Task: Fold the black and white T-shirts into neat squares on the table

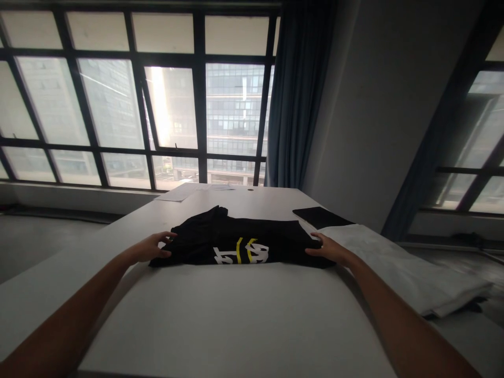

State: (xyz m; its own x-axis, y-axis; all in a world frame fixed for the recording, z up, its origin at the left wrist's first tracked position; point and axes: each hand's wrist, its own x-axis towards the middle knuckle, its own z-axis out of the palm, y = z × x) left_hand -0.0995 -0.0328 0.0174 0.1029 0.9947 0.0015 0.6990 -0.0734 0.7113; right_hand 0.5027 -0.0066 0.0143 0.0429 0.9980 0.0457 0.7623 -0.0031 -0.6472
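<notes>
A black T-shirt (283, 239) with a white and yellow print lies folded into a wide strip across the white table. My left hand (151, 248) rests at its left end, fingers and thumb spread apart and touching the cloth. At the opposite end, my right hand (328, 249) also touches the fabric with thumb and fingers apart. Neither hand visibly pinches the cloth. The shirt's far left part is bunched up a little, and its print is partly folded out of sight.
The white table (244, 315) reaches toward the windows. White cloth or sheeting (397, 262) lies along its right side, beside a flat black item (323, 216). Papers (177, 194) lie at the far left edge. A dark blue curtain (299, 94) hangs behind.
</notes>
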